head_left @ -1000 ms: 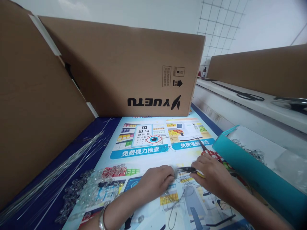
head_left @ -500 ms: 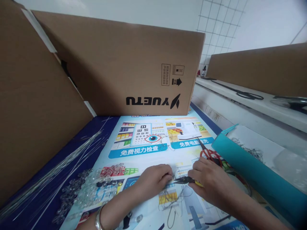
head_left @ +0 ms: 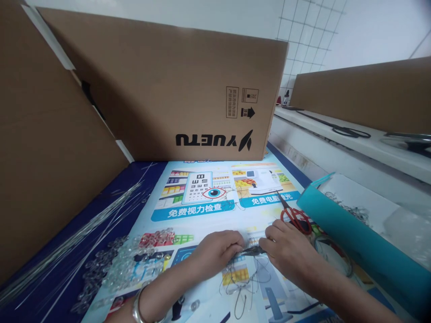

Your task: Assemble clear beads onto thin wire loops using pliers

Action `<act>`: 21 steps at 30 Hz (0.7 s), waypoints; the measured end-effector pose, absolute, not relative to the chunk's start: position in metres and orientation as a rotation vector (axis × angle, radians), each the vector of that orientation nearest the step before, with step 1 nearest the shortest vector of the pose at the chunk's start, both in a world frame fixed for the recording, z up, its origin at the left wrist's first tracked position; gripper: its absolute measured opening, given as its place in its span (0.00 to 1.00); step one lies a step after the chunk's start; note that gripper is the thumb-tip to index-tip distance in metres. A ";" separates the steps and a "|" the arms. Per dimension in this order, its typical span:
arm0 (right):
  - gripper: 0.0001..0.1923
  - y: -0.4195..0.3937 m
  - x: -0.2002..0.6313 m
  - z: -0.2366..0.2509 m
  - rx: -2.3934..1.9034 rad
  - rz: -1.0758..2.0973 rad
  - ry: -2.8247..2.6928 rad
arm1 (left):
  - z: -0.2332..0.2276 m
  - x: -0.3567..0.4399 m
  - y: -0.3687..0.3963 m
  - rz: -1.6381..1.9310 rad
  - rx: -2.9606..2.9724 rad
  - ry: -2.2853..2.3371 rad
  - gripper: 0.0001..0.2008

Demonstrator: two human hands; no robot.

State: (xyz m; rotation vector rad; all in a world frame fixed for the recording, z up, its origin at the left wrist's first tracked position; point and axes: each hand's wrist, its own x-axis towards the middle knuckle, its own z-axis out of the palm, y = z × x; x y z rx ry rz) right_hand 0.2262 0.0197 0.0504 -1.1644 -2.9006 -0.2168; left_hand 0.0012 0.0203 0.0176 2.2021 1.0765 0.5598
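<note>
My right hand point(head_left: 286, 249) is closed round a pair of pliers point(head_left: 252, 251), whose dark jaws point left. The tips of the jaws reach the pinched fingers of my left hand point(head_left: 220, 249). Whatever the left fingers hold is small and mostly hidden; thin wire seems to run there. Below and between the hands, loops of thin wire point(head_left: 240, 298) lie on the printed sheet point(head_left: 202, 296). Red-handled scissors point(head_left: 296, 220) rest just beyond the right hand. Clear beads point(head_left: 134, 264) are spread to the left of my left forearm.
Long thin wires point(head_left: 84, 229) lie on the dark blue surface at left. A teal box point(head_left: 363, 251) with small wire pieces stands at right. Beside the right forearm is a roll point(head_left: 332, 253). Cardboard panels point(head_left: 151, 89) rise at the back and left.
The pliers and my right hand have shifted slightly left and up, bringing the jaws up to my left fingers. The left hand has barely moved.
</note>
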 end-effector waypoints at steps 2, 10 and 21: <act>0.02 0.020 0.226 0.049 -1.162 -0.210 -2.896 | 0.018 0.001 0.020 0.574 2.203 1.060 0.09; 0.03 0.018 0.224 0.050 -1.169 -0.261 -2.896 | 0.014 0.001 0.021 0.582 2.224 1.061 0.08; 0.04 0.018 0.223 0.046 -1.145 -0.298 -2.897 | 0.009 0.004 0.020 0.568 2.251 1.101 0.08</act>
